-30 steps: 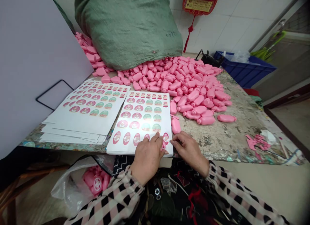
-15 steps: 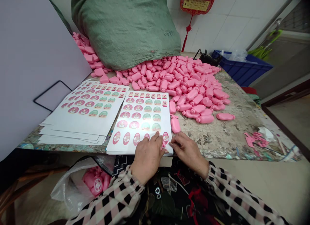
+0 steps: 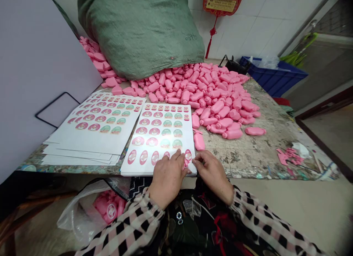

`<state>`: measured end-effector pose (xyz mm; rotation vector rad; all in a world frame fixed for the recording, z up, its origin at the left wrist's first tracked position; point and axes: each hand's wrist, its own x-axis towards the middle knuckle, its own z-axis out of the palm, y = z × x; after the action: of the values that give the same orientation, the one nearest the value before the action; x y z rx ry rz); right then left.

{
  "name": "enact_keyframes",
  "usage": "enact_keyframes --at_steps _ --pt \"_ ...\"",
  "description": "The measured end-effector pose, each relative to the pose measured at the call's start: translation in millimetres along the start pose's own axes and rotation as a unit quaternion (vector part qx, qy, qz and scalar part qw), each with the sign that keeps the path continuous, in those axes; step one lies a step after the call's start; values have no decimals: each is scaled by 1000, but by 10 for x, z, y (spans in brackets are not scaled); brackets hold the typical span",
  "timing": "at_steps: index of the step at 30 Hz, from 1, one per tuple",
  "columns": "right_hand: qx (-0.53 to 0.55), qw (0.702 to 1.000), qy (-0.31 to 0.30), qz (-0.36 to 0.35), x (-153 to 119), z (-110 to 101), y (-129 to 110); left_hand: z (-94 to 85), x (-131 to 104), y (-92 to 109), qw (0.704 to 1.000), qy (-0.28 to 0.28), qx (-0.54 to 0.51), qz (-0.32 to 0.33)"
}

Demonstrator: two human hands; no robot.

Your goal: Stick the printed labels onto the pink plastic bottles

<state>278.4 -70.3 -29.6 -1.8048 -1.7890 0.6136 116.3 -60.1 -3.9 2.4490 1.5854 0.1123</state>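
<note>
My left hand (image 3: 167,180) lies over the lower part of a sticker sheet (image 3: 162,167), fingers bent. Between its thumb and fingers shows a small pink plastic piece (image 3: 185,164), mostly hidden. Just above that piece is an oval pink sticker (image 3: 188,155) at the sheet's right side. My right hand (image 3: 213,173) is at the sheet's right edge, thumb and index fingertip pinched together close to that sticker. What the pinch holds, if anything, is too small to tell. The sheet tops a stack and carries rows of pink, green and red stickers.
More sticker sheets (image 3: 91,149) are stacked on the left. Behind lies a heap of pink plastic bottles (image 3: 217,109) spilling from a green sack (image 3: 143,35). Pink scraps (image 3: 289,156) lie at right, beyond them a blue crate (image 3: 278,79). A plastic bag (image 3: 77,215) hangs below the table edge.
The view has shifted slightly. Both hands stay in nearly the same place on the sheet; my right fingertips remain pinched at its edge.
</note>
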Motion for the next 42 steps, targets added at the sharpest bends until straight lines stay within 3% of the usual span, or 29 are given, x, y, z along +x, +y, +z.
enact_keyframes --at_steps 7,19,31,42 --pt "-15 999 42 11 22 32 19 -4 6 2 1000 2 2 6" --pt "-55 997 59 16 247 63 9 3 5 -4 1000 2 2 13" --pt "-67 997 49 -5 355 66 36 17 5 -16 1000 18 5 18" --pt "-101 995 10 -3 214 -60 16 12 10 -49 999 20 -10 28"
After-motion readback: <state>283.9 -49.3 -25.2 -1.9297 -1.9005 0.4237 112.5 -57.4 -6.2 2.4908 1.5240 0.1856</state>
